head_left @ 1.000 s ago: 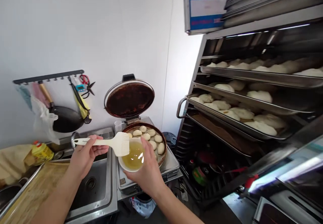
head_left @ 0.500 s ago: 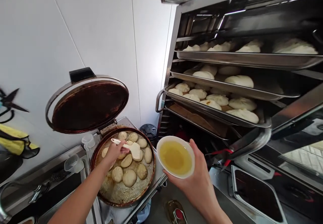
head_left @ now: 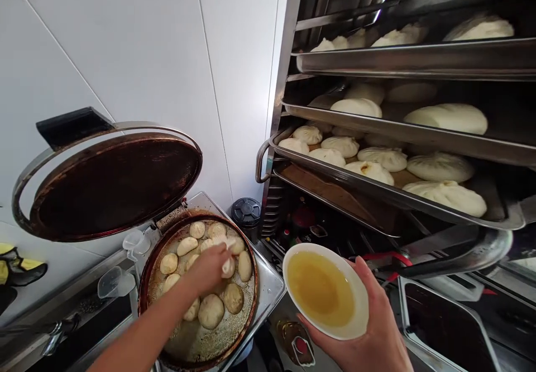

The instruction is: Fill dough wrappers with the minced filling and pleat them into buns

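Ref = round pan [head_left: 188, 349]. Dough pieces [head_left: 211, 311] in it. Left hand [head_left: 213, 268] over it, brush [head_left: 226, 268] in that hand. Lid [head_left: 119, 187] up behind-left of it, on a rear hinge. Two cups [head_left: 116, 283] just left of it. Canister [head_left: 246, 211] behind-right. Bowl [head_left: 362, 308] right of it, in right hand [head_left: 377, 333], liquid [head_left: 320, 288] inside. Rack [head_left: 288, 31] further right/behind: trays [head_left: 335, 170] stacked, buns [head_left: 446, 198] on upper three. Wall [head_left: 138, 42] behind it.

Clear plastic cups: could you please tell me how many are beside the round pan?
2: one cup below the raised lid, another cup nearer the tap; more may be hidden.
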Demonstrator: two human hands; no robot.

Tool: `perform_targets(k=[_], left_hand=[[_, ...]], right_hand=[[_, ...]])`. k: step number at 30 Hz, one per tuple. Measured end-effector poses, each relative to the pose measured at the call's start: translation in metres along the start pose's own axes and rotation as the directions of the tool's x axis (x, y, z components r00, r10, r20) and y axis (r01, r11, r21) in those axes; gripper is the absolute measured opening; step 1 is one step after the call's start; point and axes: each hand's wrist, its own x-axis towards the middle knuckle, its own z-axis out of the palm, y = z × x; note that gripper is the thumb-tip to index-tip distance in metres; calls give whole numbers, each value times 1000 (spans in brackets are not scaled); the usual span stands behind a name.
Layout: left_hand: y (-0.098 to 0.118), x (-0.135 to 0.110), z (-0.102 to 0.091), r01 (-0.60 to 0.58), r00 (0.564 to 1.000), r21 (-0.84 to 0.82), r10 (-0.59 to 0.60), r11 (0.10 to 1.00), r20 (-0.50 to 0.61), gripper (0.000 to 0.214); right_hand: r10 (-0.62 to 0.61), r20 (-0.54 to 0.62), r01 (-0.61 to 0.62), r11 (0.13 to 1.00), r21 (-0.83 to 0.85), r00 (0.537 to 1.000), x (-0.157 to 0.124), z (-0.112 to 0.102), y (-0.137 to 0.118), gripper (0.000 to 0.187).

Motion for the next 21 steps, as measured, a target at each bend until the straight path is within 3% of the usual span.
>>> perform_targets(k=[3, 6, 8, 10, 13, 16, 21], left_hand=[[22, -35, 14, -49, 995, 61, 44, 997, 93, 19], [31, -70, 4, -18, 996, 89, 11, 996, 85, 29], [36, -81, -6, 32, 999, 60, -34, 998, 27, 31], [41, -79, -10, 99, 994, -116, -103, 988, -30, 28], [38, -59, -3, 189, 973, -413, -226, 891, -40, 28], [17, -36, 3, 239, 954, -480, -297, 844, -48, 33], [-9, -25, -11, 259, 924, -537, -369, 803, -106, 35]], right_hand=[[-46, -26, 46, 999, 0, 999, 4, -1, 15, 120], [-63, -45, 63, 998, -19, 997, 3, -4, 26, 121], [-67, -48, 66, 997, -29, 997, 2, -7, 28, 121], [-54, -37, 53, 998, -32, 998, 1, -10, 25, 121], [-22, -8, 22, 999, -39, 1000, -1, -15, 17, 118], [-21, 0, 21, 998, -53, 1000, -3, -19, 10, 115], [-44, -14, 43, 997, -67, 999, -8, -23, 8, 111]])
